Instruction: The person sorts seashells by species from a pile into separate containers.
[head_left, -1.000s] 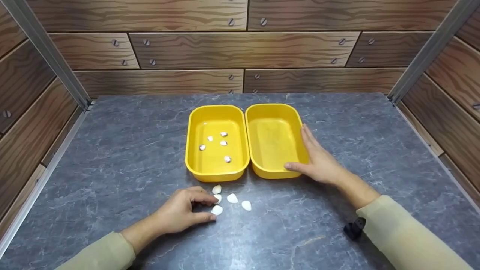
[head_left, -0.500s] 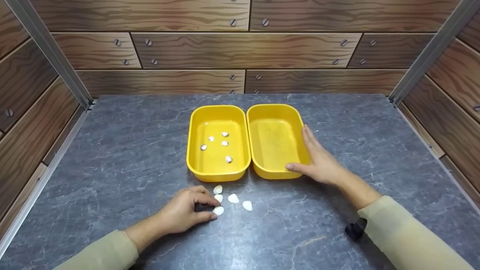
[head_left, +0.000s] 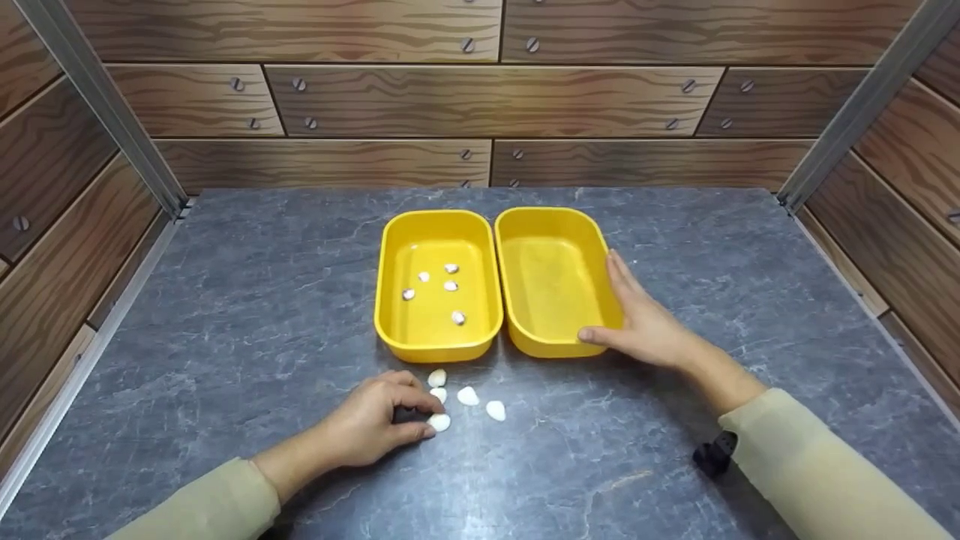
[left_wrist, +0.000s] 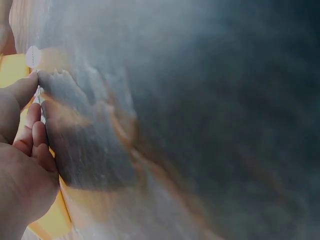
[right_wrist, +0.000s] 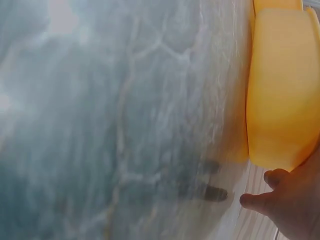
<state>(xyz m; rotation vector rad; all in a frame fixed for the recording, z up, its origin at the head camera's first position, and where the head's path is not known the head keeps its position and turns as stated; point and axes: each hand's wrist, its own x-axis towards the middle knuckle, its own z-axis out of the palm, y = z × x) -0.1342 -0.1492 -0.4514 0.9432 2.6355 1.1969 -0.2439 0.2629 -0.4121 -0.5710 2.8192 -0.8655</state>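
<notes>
Just in front of two yellow containers, my left hand [head_left: 367, 420] pinches a white seashell [head_left: 439, 423] between thumb and index finger, low at the tabletop. Several other white shells, such as the middle shell [head_left: 468, 396], lie close by. The left wrist view shows the left hand [left_wrist: 27, 165] from the side; its held shell is mostly hidden there. My right hand [head_left: 649, 322] rests against the right yellow container [head_left: 551, 349], thumb at the front rim and straight fingers along the right wall. The left yellow container [head_left: 439, 354] holds several small whitish, dark-marked shells.
The grey marbled tabletop [head_left: 262, 300] spreads around both containers, which stand side by side, touching or nearly so. Wood-patterned panels [head_left: 487, 97] close off the back and sides, with metal corner posts [head_left: 112, 112]. A dark strap [head_left: 714, 454] shows at the right wrist.
My left index finger has come slightly down toward the nearest shell. The right hand keeps its place on the container, and the whole view has shifted a little.
</notes>
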